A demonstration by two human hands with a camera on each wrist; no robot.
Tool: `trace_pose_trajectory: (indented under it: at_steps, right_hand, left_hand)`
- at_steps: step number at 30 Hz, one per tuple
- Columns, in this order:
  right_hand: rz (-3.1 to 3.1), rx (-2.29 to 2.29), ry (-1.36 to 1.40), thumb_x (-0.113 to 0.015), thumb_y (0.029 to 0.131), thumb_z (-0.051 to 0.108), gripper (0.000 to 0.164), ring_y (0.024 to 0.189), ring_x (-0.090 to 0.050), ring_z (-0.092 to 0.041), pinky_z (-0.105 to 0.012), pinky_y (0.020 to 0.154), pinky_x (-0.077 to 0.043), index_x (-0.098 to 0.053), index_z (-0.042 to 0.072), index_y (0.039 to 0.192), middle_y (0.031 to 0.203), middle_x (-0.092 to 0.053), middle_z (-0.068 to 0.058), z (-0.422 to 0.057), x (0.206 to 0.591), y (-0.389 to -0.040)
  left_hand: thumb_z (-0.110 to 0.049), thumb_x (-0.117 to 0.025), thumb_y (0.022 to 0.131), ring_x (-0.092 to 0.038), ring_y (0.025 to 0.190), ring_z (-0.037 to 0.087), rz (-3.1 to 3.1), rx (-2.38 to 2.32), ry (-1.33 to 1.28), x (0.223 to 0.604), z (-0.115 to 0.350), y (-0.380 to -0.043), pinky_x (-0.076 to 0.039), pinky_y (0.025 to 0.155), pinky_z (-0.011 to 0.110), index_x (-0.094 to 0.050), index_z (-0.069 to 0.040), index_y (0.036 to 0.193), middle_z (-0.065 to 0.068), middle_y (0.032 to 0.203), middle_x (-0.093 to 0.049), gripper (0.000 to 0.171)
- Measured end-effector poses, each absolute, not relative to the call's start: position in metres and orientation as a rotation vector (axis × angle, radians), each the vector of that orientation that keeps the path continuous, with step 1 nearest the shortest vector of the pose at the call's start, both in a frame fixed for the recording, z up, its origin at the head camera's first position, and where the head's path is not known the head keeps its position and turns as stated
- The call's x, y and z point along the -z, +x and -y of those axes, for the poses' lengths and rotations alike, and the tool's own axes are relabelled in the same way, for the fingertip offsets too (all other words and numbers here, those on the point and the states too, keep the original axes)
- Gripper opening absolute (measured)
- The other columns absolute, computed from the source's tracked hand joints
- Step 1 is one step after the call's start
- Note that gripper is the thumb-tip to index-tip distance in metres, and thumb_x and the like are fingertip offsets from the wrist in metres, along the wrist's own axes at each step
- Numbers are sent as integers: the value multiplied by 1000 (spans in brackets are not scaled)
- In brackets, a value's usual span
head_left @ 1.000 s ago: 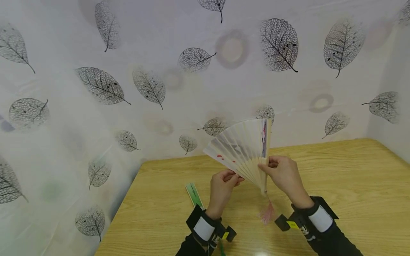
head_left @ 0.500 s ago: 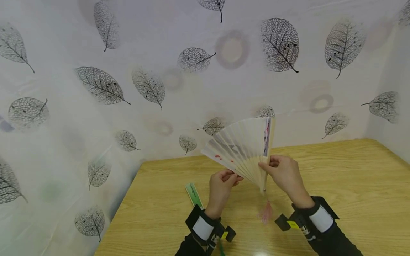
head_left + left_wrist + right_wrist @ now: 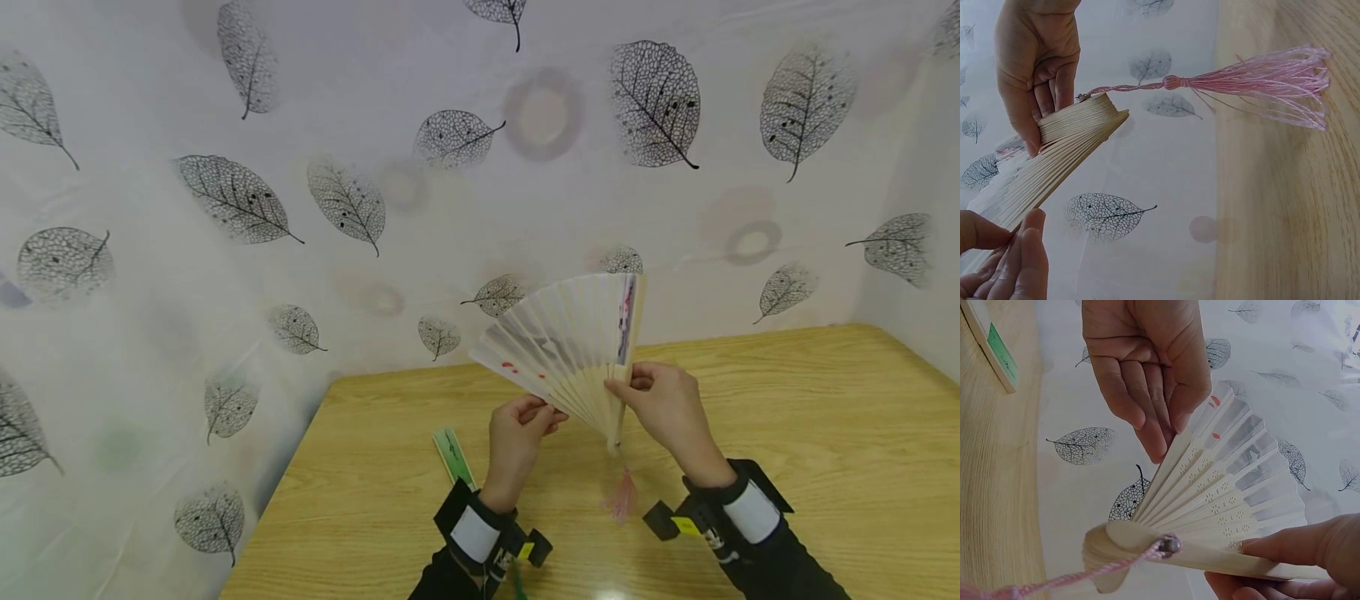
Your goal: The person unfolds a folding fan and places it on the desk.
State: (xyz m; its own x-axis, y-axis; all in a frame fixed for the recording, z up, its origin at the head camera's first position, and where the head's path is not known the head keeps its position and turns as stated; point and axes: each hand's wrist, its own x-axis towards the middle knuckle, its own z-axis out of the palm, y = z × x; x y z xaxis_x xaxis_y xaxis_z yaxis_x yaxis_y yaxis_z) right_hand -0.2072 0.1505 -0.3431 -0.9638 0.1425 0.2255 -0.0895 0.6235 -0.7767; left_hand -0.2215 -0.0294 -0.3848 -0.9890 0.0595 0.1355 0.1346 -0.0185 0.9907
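A folding fan point(image 3: 562, 342), partly spread, is held up over the table between both hands. Its pale ribs carry cut-out flower shapes, and its white leaf has red marks and a dark print. My left hand point(image 3: 517, 446) pinches the outer rib on the fan's left side. On the other side, my right hand point(image 3: 667, 412) grips the thick stack of ribs, thumb in front. A pink tassel point(image 3: 1260, 84) hangs from the pivot. Behind my left wrist lies a narrow green-and-cream item point(image 3: 453, 458), its lower end hidden; in the right wrist view the green item point(image 3: 1000, 353) rests on the wood.
The wooden table point(image 3: 810, 433) reaches back to a pale wall covering point(image 3: 420, 67) printed with skeleton leaves. Close to my left wrist strap a bit of green tassel point(image 3: 520, 581) shows at the bottom edge.
The fan has spread slightly wider. Its right guard has tipped a little to the right, and the left edge has shifted slightly left. Both hands keep their hold.
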Motion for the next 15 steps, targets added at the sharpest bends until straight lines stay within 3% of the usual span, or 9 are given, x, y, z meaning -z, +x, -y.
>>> trace_pose_trajectory:
  at_steps: [10,15]
  right_hand:
    - [2580,-1253,-74,-65,84,27,37,75,-66,-24,-24,52,-46,-66,-6,99,88,-70,-21,-149,344,-203]
    - [2564,-1239,-69,-65,84,26,34,67,-63,-15,-23,49,-44,-67,-6,97,86,-70,-20,-148,344,-202]
  left_hand:
    - [-3,-58,86,-69,81,25,2171,2194,-188,386,31,-219,-57,69,27,-64,8,96,22,89,-69,16]
    - [-2,-58,86,-69,82,27,2163,2197,-200,387,32,-219,-57,69,27,-64,8,96,22,89,-69,15]
